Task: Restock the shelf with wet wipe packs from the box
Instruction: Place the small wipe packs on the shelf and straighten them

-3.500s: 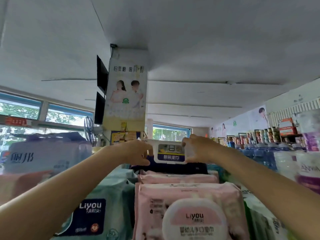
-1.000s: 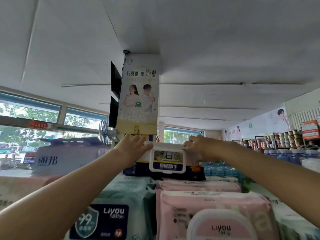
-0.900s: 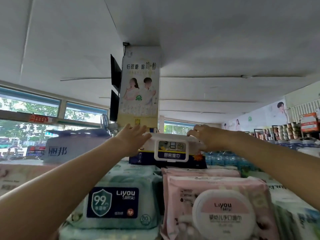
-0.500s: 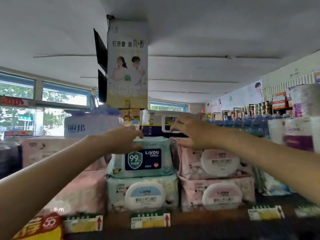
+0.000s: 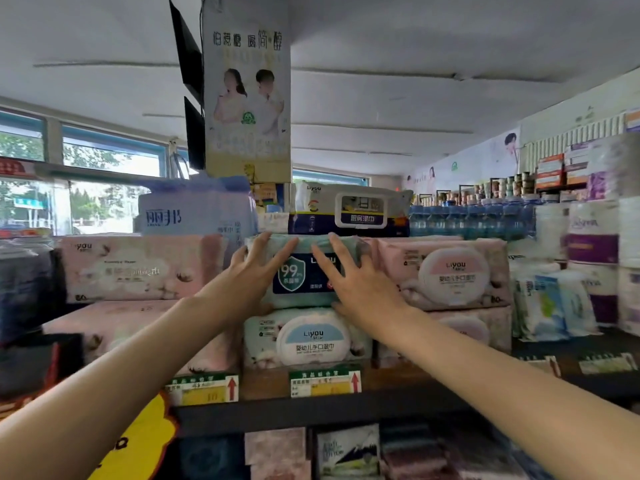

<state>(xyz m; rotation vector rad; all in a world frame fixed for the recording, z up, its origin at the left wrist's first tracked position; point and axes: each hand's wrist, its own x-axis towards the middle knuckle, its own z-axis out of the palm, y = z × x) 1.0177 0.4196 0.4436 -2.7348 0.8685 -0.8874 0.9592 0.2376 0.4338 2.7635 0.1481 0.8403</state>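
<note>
Head cam: both hands flat vs green wipe pack [image 5: 304, 271], navy pack [image 5: 349, 209] atop.

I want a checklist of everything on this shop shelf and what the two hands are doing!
Surface: dark shelf with price tags on its front edge.
Job's things: white and navy pack on top of the stack; green pack under it; blue-lid pack at the bottom; pink packs alongside.
Clutter: nothing seen.
Grippers: left hand and right hand lie flat, fingers spread, on the green pack's front.
Cables: nothing seen.
Surroundings: hanging poster, windows, water bottles, paper rolls.
</note>
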